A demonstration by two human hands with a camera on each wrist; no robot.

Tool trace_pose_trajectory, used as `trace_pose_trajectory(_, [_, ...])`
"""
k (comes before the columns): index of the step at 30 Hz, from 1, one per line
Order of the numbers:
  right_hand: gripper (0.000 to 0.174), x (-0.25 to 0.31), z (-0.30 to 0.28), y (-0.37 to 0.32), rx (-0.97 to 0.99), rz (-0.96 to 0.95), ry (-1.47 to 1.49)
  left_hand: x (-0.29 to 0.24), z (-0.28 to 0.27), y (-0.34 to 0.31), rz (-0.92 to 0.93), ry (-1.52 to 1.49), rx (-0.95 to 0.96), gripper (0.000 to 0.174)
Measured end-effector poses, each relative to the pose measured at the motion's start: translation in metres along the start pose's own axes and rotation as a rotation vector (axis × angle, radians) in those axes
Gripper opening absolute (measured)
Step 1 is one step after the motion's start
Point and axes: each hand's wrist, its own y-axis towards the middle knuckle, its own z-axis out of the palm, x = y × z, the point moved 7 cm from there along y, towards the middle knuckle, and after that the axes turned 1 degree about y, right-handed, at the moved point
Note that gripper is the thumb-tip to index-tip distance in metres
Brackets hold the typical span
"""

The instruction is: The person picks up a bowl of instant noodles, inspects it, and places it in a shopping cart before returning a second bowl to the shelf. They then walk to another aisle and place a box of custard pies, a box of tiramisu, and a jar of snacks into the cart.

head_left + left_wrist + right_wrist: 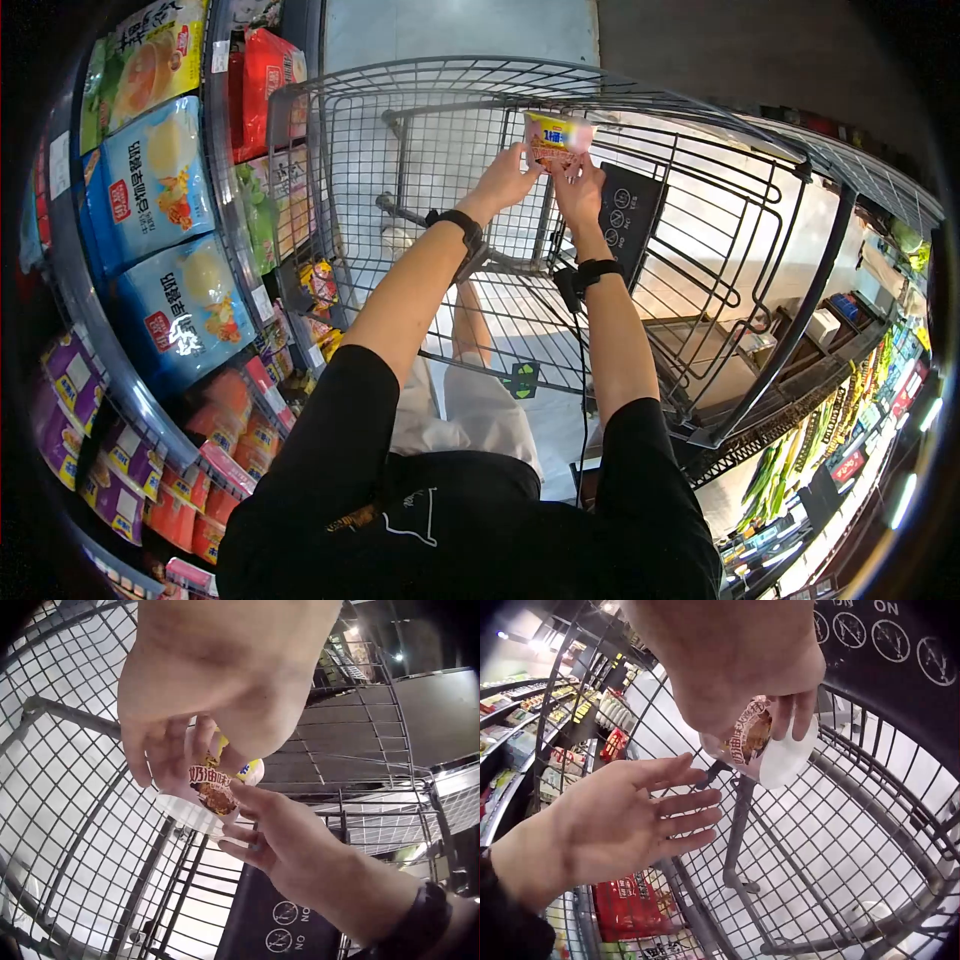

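Observation:
Over the wire shopping cart (362,150), my right hand (578,192) holds a pink and yellow snack cup (558,135) with a printed food picture. In the left wrist view, the right thumb and fingers (255,806) grip the cup's printed side. My left hand (503,183) is close at the cup's left side. The right wrist view shows that left hand (622,817) with fingers fairly straight, their tips a little short of the cup (750,742). The cup's white round end faces down and outward there.
Shelves at left bear blue bags (150,190), a red bag (268,85) and purple packs (75,380). A black sign panel (630,215) hangs on the cart near the right hand. The cart's bars (790,330) rise at right, with produce shelves (815,440) beyond. A cable (583,400) trails from the right wrist.

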Motion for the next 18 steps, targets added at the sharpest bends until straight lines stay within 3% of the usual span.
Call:
trace_pose_trajectory(3, [0.070, -0.007, 0.003, 0.005, -0.136, -0.224, -0.108, 0.004, 0.001, 0.006, 0.067, -0.024, -0.125, 0.072])
trace_pose_trajectory(6, [0.068, -0.010, 0.006, 0.009, 0.005, -0.121, 0.153, 0.015, 0.012, 0.014, -0.045, -0.132, 0.104, 0.103])
trace_pose_trajectory(7, [0.075, -0.016, 0.010, 0.008, 0.024, 0.004, 0.142, 0.021, 0.014, 0.017, -0.083, -0.132, 0.117, 0.111])
trace_pose_trajectory(10, [0.085, -0.017, 0.015, 0.001, 0.096, 0.066, 0.158, 0.033, 0.018, 0.021, -0.171, -0.209, 0.198, 0.110])
trace_pose_trajectory(16, [0.093, -0.009, 0.014, -0.006, 0.112, 0.054, 0.052, 0.026, 0.022, 0.019, 0.031, -0.395, 0.186, 0.075])
trace_pose_trajectory(18, [0.094, 0.002, 0.010, -0.008, 0.083, -0.009, 0.040, 0.024, 0.017, 0.009, 0.051, -0.407, 0.157, 0.072])
